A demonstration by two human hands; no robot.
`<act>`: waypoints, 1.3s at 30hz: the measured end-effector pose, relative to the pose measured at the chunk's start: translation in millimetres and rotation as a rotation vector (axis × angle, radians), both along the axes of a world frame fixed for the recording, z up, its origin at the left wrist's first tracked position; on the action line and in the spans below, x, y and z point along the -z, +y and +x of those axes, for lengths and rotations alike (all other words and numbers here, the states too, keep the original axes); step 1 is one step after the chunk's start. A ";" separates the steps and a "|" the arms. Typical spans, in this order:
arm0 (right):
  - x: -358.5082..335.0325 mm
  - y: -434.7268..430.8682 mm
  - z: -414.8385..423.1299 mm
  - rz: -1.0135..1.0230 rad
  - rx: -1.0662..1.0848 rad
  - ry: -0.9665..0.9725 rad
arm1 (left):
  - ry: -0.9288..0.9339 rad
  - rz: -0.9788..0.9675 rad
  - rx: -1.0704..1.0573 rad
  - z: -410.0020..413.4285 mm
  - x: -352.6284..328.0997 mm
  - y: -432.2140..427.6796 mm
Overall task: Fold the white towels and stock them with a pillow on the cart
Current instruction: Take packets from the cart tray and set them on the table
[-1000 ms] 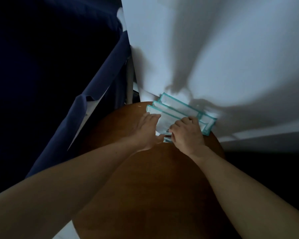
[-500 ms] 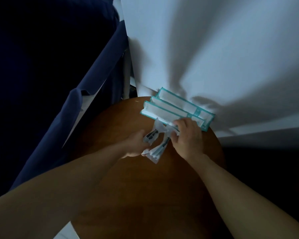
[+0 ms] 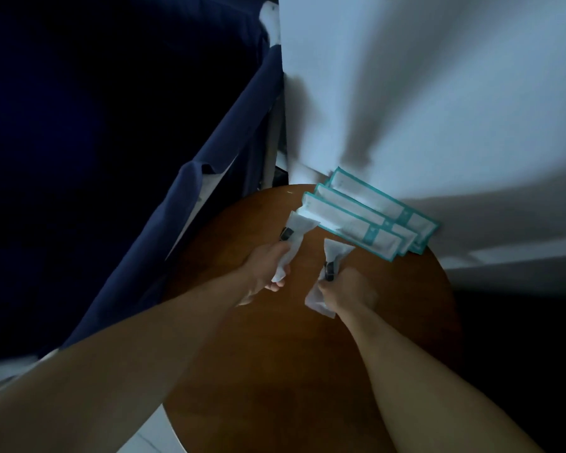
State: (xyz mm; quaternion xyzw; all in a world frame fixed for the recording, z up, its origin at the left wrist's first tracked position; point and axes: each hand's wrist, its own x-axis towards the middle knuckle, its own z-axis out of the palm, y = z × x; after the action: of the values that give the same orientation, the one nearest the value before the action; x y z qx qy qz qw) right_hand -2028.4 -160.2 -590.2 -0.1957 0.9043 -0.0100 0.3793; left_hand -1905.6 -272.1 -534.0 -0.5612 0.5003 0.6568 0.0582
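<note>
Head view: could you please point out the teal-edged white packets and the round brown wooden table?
Teal-edged white packets [image 3: 347,223], head view: middle of the nearest packet's white face.
Round brown wooden table [image 3: 275,371], head view: bare near part of its top.

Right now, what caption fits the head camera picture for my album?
Left hand grips one white packet, right hand a second packet, over a round wooden table near teal-edged packs.

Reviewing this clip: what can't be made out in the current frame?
1. Head view, left sachet in the left grip: dark item inside too dim and small to identify.
2. Right sachet in the right grip: likewise, its middle covered by that grip.
3. Teal-edged packets: print too small.
4. Anything beyond the blue fabric on the left: lost in darkness.
</note>
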 end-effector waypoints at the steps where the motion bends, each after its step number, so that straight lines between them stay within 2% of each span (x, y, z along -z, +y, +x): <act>1: -0.5 2.7 0.1 -0.029 0.037 -0.041 | 0.015 0.005 -0.019 1.7 -3.4 0.9; 4: -12.3 12.0 -4.2 -0.183 0.149 -0.154 | 0.086 0.019 -0.034 5.9 -18.3 4.2; 9: -65.5 20.6 -13.6 -0.531 0.281 -0.182 | 0.206 0.055 -0.050 5.8 -59.4 9.5; 14: -153.9 38.9 -1.1 -0.805 0.458 -0.082 | 0.313 -0.004 0.041 -1.6 -132.4 26.1; 17: -211.1 53.7 21.9 -0.941 0.504 -0.099 | 0.423 -0.002 0.089 3.4 -189.0 39.1; 20: -269.3 72.8 48.3 -1.041 0.562 -0.149 | 0.498 -0.087 0.156 9.6 -242.1 52.7; 28: -388.4 157.9 85.0 -1.135 0.562 -0.013 | 0.697 -0.302 0.284 -2.5 -362.8 111.0; 31: -419.3 203.0 94.0 -1.202 0.564 0.007 | 0.754 -0.379 0.432 -11.5 -402.1 154.2; 34: -442.1 254.2 100.9 -1.238 0.528 0.065 | 0.798 -0.371 0.562 -18.6 -429.3 205.9; 39: -466.1 355.3 110.9 -1.266 0.652 0.182 | 0.894 -0.232 0.574 -35.7 -456.4 305.8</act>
State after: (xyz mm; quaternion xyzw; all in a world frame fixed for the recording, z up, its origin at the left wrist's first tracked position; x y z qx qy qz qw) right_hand -1917.5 195.0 -124.2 -0.0983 0.7654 -0.6291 0.0939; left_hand -1941.3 33.7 -77.5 -0.0705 0.6784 0.7298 -0.0456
